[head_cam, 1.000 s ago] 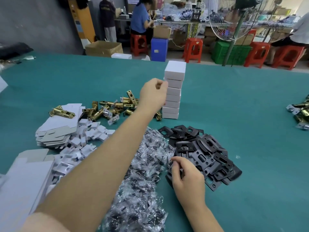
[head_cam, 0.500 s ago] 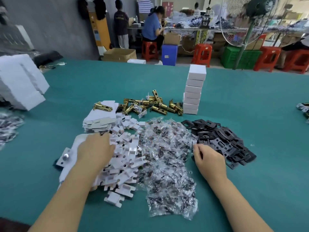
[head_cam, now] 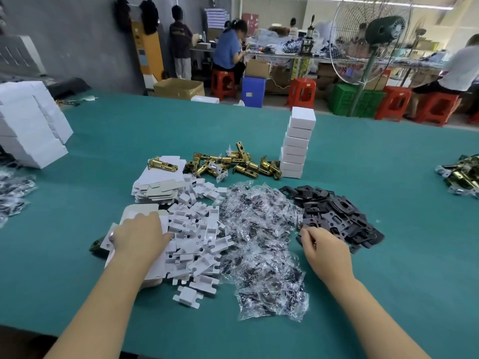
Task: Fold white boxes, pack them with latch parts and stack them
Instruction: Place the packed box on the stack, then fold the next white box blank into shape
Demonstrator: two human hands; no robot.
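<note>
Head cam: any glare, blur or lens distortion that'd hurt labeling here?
Head view: strong wide-angle bend, the table edge curves and the fan pole leans; clear screw bags sparkle with specular glare; lighting is soft, shadows faint; both hands, left and right, are sharp; background workers are soft.

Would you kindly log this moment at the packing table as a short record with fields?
left hand: flat on a flat box blank, palm down
right hand: at the near edge of the black plates, fingers curled; what it pinches cannot be told
box stack: upright, beyond the plates
brass latches: loose pile left of the stack
screw bags: between the hands
white inserts: beside the left hand
table: green
</note>
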